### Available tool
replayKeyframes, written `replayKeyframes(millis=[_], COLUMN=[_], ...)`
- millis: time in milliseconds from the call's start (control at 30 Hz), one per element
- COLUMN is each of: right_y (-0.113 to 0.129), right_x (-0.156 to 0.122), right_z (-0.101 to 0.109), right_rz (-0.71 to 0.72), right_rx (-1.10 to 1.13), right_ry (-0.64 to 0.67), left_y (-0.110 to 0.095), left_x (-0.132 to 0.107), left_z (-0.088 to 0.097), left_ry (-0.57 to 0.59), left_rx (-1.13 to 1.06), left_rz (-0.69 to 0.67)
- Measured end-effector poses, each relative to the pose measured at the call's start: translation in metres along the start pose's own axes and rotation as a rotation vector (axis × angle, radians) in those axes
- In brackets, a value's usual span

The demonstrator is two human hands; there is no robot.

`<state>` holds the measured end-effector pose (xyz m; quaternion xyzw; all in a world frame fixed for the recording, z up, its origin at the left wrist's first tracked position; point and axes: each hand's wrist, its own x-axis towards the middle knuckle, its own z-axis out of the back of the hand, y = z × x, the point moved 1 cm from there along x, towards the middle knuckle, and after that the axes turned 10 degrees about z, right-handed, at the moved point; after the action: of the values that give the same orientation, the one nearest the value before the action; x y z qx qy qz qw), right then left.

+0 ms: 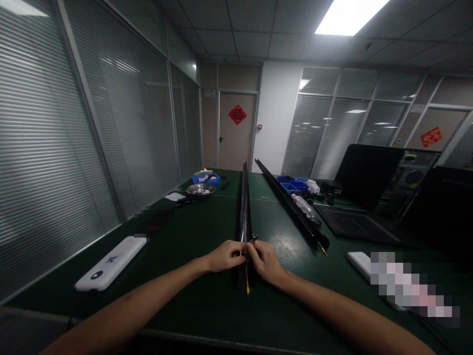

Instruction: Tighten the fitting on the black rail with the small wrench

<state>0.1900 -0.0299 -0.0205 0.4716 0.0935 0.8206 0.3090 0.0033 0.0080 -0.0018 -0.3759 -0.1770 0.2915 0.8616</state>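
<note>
A long black rail lies lengthwise on the green table, its near end between my hands. My left hand is closed at the rail's left side, thumb and fingers bent together over it. From the right, my right hand is closed in a pinch and meets the left fingertips above the rail. A small shiny metal part shows just above the right fingers. What the fingertips grip is mostly hidden. Below them, a yellow wire with a terminal sticks out of the rail's near end.
A second black rail lies diagonally to the right. Beyond it are blue bins and a plastic bottle. A metal bowl and a blue basket stand far left. A white case lies near left, a black panel right.
</note>
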Motion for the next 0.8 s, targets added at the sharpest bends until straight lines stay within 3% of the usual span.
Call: replayKeyframes(millis=[800], right_y=[-0.0018], right_x=[0.0014], right_z=[0.0012], right_rz=[0.035], right_rx=[0.087], right_ry=[0.04], left_y=[0.002], left_x=[-0.0001], left_z=[-0.0005], left_ry=[-0.023], left_rx=[0.067], left_rz=[-0.041])
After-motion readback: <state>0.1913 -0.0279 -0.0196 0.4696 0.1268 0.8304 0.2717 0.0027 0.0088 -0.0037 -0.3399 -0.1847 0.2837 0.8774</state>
